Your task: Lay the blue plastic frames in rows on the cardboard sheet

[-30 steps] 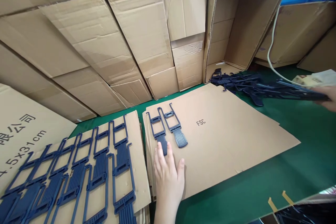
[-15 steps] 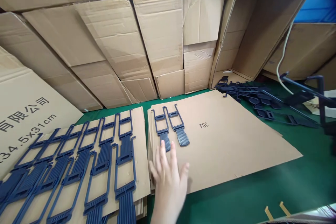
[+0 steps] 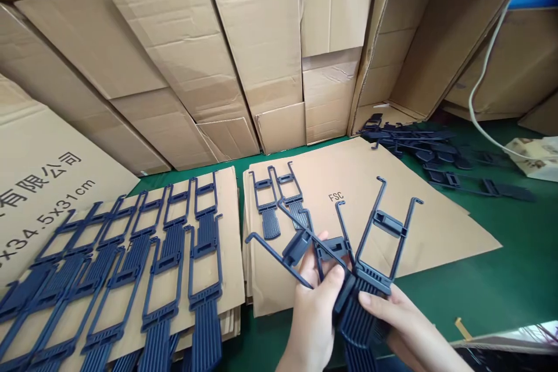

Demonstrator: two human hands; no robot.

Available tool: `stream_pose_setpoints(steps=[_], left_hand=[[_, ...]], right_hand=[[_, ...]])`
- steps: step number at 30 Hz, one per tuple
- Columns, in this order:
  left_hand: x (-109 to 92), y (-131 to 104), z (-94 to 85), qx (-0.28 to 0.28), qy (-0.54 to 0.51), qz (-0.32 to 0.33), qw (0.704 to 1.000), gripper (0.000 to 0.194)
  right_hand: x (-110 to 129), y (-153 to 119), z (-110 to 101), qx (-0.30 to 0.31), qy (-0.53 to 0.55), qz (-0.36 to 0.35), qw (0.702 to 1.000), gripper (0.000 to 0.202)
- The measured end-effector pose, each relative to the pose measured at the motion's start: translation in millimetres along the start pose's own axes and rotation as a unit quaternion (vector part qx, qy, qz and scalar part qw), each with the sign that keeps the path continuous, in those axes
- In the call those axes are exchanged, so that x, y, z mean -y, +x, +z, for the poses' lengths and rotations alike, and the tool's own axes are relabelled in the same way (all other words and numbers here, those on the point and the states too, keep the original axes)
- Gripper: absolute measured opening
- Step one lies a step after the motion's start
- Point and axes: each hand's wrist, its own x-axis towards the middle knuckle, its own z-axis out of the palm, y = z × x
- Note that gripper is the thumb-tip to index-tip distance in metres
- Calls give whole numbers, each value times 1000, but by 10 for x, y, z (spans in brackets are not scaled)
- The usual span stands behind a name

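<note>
Both my hands hold a fanned bunch of dark blue plastic clip parts low in the middle of the view, above a flat cardboard sheet marked FSC. My left hand grips the bunch from the left, thumb on top. My right hand holds the ribbed ends from the right. Two blue parts lie side by side on the sheet's far left corner.
Left of the sheet, another cardboard stack carries rows of several blue parts. A loose pile of blue parts lies on the green table at the right. Cardboard boxes wall the back; a white cable hangs at right.
My right hand has come in from the right edge with a bunch of blue parts. My left hand has lifted off the sheet and taken hold of the bunch too.
</note>
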Motion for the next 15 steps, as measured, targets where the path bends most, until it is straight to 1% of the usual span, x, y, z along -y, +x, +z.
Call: stream_pose_setpoints(steps=[1, 3, 6, 7, 9, 10, 12, 13, 14, 15], left_hand=[[-3, -9, -13, -6, -10, -3, 1000, 82], [19, -36, -32, 11, -28, -13, 999, 79], [94, -74, -36, 34, -6, 2, 999, 76], [115, -83, -29, 38, 13, 12, 999, 73], [127, -100, -7, 44, 41, 17, 998, 66], [118, -108, 5, 48, 46, 13, 998, 64], [83, -133, 19, 53, 50, 5, 997, 65], [67, -152, 19, 50, 53, 2, 997, 68], [60, -178, 12, 43, 59, -2, 997, 69], [68, -211, -1, 32, 67, -6, 997, 70]], right_hand=[[-32, 35, 11, -15, -2, -15, 1000, 50], [-65, 106, -18, -56, -12, -43, 997, 57], [-62, 186, -102, -120, -44, -88, 988, 75], [-44, 195, -124, -127, -57, -106, 985, 81], [28, 185, -156, -112, -83, -134, 981, 89], [84, 171, -170, -97, -96, -144, 980, 90], [226, 145, -209, -75, -133, -162, 975, 86], [303, 144, -240, -78, -159, -179, 968, 85], [376, 157, -279, -90, -200, -202, 954, 84], [437, 184, -326, -114, -260, -231, 931, 83]])
